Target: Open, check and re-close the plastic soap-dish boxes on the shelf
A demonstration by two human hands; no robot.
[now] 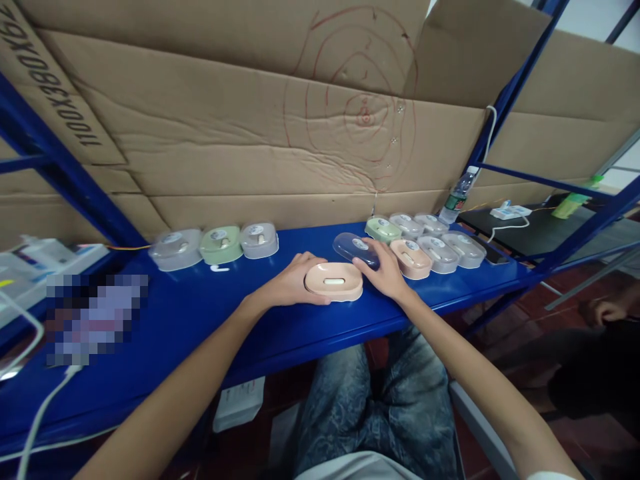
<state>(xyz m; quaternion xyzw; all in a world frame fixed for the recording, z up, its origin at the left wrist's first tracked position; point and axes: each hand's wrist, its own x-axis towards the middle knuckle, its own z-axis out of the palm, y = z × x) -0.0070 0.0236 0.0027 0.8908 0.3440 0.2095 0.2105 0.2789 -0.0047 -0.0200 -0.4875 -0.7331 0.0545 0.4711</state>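
Observation:
My left hand [297,280] is wrapped round the left end of a peach oval box [345,287], low over the blue table. A small white oblong piece [333,281] lies in the middle of its top. Just to the right, my right hand [385,268] grips a clear plastic lid [346,245] with a round label on it. The lid is tilted and apart from the peach box. Close by my right hand stands another peach box [414,263] with its clear lid on.
Grey boxes [177,253] and a green box [221,248] stand at the back left. Several more lidded boxes, one a green box [383,230], are grouped at the right near a water bottle [457,197]. A blurred-out phone-like object [100,320] with a cable lies left. Cardboard [240,133] walls the back.

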